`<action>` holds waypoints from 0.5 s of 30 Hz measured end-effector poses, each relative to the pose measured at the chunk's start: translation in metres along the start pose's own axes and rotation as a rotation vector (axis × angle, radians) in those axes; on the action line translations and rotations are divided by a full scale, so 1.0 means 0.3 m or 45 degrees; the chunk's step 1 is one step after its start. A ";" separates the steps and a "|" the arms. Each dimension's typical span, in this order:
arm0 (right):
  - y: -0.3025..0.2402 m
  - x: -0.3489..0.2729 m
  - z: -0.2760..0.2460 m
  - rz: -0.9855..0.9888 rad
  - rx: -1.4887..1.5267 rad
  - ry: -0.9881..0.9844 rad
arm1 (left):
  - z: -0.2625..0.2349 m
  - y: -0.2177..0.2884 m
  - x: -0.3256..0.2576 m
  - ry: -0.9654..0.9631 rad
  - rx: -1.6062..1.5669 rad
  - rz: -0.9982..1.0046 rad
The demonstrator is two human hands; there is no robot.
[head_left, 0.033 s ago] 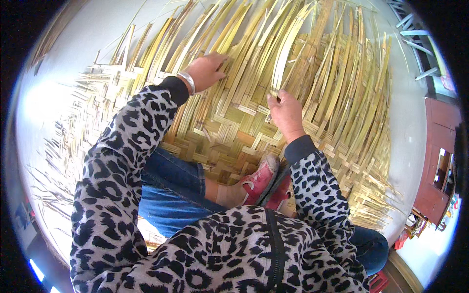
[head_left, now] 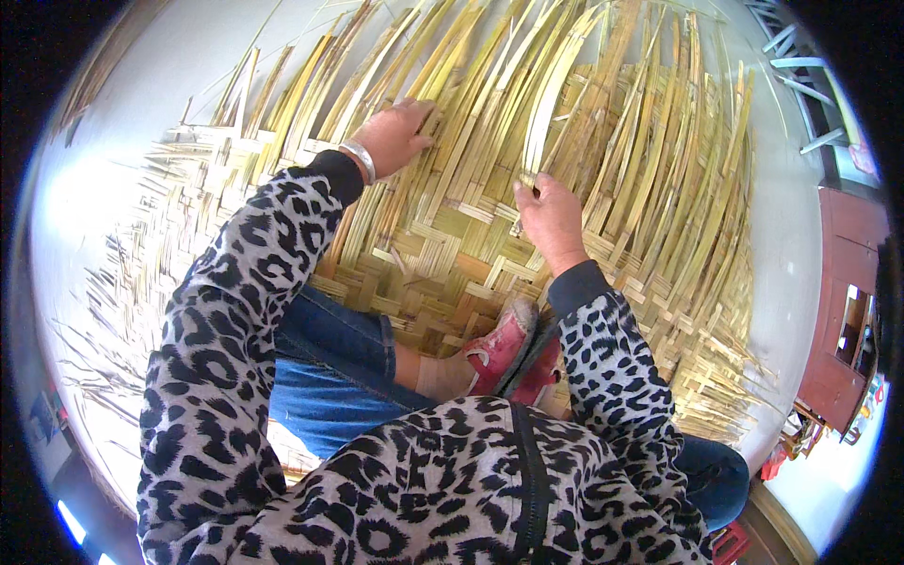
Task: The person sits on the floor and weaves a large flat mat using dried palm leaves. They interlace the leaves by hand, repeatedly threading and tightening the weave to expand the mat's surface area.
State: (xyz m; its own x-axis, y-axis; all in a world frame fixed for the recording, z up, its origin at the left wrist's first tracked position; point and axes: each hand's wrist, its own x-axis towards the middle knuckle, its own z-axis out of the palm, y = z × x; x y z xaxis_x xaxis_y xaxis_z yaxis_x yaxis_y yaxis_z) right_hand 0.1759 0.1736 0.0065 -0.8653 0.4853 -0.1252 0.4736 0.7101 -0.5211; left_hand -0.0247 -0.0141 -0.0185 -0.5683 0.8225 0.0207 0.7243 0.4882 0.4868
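Observation:
A half-woven mat of split bamboo strips (head_left: 466, 250) spreads over the floor in front of me. Its near part is plaited in a tight pattern, while long loose strips (head_left: 650, 155) fan out toward the far side. My left hand (head_left: 391, 141) rests over the loose strips left of centre, thumb and fingers apart. Farther right and nearer to me, my right hand (head_left: 551, 221) is closed, its thumb and finger pinching the near end of a pale bamboo strip (head_left: 541, 118) at the weave's edge. The fingertips partly cover the pinched end.
My red shoes (head_left: 499, 348) are on the woven part, near my bent knees in jeans (head_left: 330, 348). Frayed strip ends (head_left: 122, 254) stick out at the mat's left side. On the right stand a reddish-brown cabinet (head_left: 838, 330) and a pale blue metal frame (head_left: 805, 94).
My left hand has shifted slightly left and toward me over the strips. The right hand stays where it was, still pinching the strip.

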 end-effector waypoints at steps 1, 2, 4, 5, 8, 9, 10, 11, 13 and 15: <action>-0.002 -0.001 -0.001 -0.013 0.006 0.008 | 0.014 -0.001 -0.004 0.074 0.037 0.033; -0.005 -0.002 -0.003 -0.027 0.011 0.018 | 0.025 0.002 -0.011 0.120 0.094 0.032; -0.010 -0.004 -0.011 -0.025 0.038 0.020 | 0.034 0.011 -0.020 0.168 0.267 0.047; -0.013 -0.006 -0.016 -0.009 0.059 0.010 | 0.032 0.017 -0.015 0.152 0.316 0.024; -0.019 -0.018 -0.036 -0.020 0.064 0.017 | 0.020 0.027 0.029 -0.068 0.424 -0.138; -0.020 -0.021 -0.041 -0.036 0.058 0.021 | 0.015 0.026 0.060 -0.154 0.362 -0.155; -0.022 -0.023 -0.045 -0.033 0.050 0.012 | 0.010 0.022 0.098 -0.247 0.300 -0.189; -0.022 -0.025 -0.048 -0.030 0.042 0.003 | 0.006 0.017 0.136 -0.337 0.229 -0.205; -0.021 -0.029 -0.047 -0.068 0.067 0.048 | -0.014 -0.001 0.217 -0.428 0.312 0.051; -0.017 -0.034 -0.042 -0.117 0.108 0.145 | -0.041 -0.012 0.262 -0.358 0.547 0.763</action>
State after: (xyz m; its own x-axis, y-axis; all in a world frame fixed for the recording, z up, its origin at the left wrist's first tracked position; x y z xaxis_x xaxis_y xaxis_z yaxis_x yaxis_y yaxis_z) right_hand 0.1844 0.1716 0.0212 -0.8778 0.4786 0.0201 0.3739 0.7108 -0.5958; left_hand -0.0769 0.0453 -0.0080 0.0454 0.9960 -0.0767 0.9959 -0.0392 0.0812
